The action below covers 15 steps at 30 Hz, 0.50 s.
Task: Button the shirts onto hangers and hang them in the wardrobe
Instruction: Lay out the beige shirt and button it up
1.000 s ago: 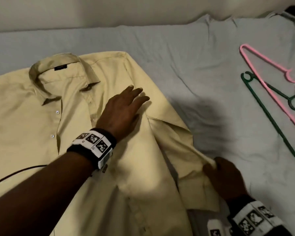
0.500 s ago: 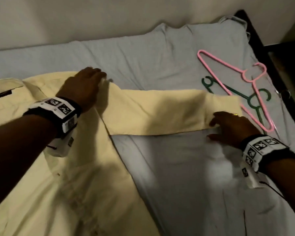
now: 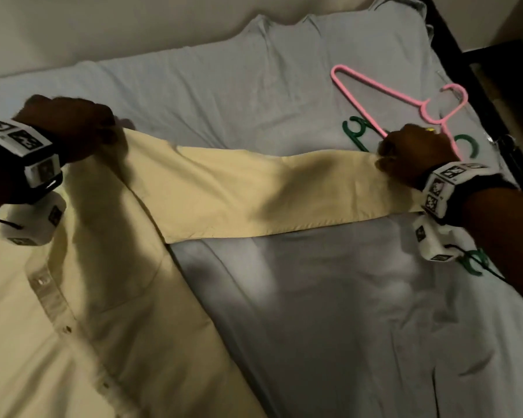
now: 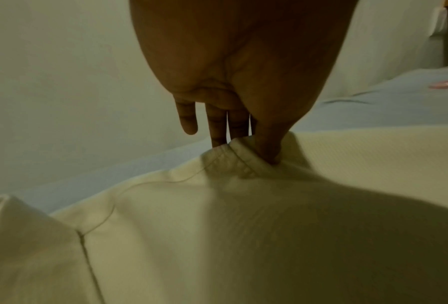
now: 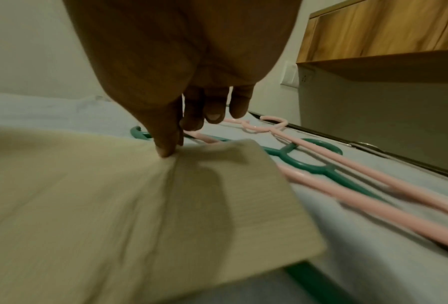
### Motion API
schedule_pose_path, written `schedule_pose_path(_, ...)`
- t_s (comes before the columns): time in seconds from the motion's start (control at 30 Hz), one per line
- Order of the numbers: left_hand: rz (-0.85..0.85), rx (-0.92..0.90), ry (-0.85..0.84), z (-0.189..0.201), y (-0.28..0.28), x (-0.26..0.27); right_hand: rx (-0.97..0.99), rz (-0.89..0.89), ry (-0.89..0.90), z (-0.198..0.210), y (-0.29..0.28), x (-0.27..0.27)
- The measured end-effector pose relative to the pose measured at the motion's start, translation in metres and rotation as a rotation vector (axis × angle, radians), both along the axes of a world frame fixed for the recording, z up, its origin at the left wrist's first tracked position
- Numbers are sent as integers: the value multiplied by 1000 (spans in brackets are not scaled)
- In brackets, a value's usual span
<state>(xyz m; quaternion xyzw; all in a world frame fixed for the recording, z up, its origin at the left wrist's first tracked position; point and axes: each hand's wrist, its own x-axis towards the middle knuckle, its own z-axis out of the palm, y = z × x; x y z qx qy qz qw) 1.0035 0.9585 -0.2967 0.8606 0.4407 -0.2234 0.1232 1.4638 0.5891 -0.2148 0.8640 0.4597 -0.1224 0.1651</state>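
left hand (image 3: 70,131): shoulder seam of yellow shirt (image 3: 103,297) is pinched between thumb and fingers | shirt: spread on grey bedsheet (image 3: 344,312), sleeve (image 3: 254,194) stretched rightward | right hand (image 3: 411,155): sleeve end is pinched | pink hanger (image 3: 405,95) is laid over green hanger (image 3: 355,134), just beyond

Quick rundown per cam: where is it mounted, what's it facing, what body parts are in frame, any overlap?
Head: worn on head, faces down at the bed; both forearms, left hand, right hand stretching the yellow shirt.
Left wrist: looks along the left hand at its fingers pinching the shoulder seam.
Right wrist: looks along the right hand pinching the sleeve end; pink hanger and green hanger beyond.
Shared: all see the shirt; head and right wrist see both hangers.
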Motion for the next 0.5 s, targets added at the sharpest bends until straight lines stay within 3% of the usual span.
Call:
schedule_pose_path(0.17, 10, 67, -38, 42, -37, 13, -52, -21, 62, -2, -1, 17)
schedule_pose_path(0.37, 110, 163, -151, 44, -19, 8, 245, -190, 155, 18, 6, 48)
schedule_pose_path(0.5, 178, 180, -198, 61, -28, 19, 321, -205, 128, 17, 26, 58)
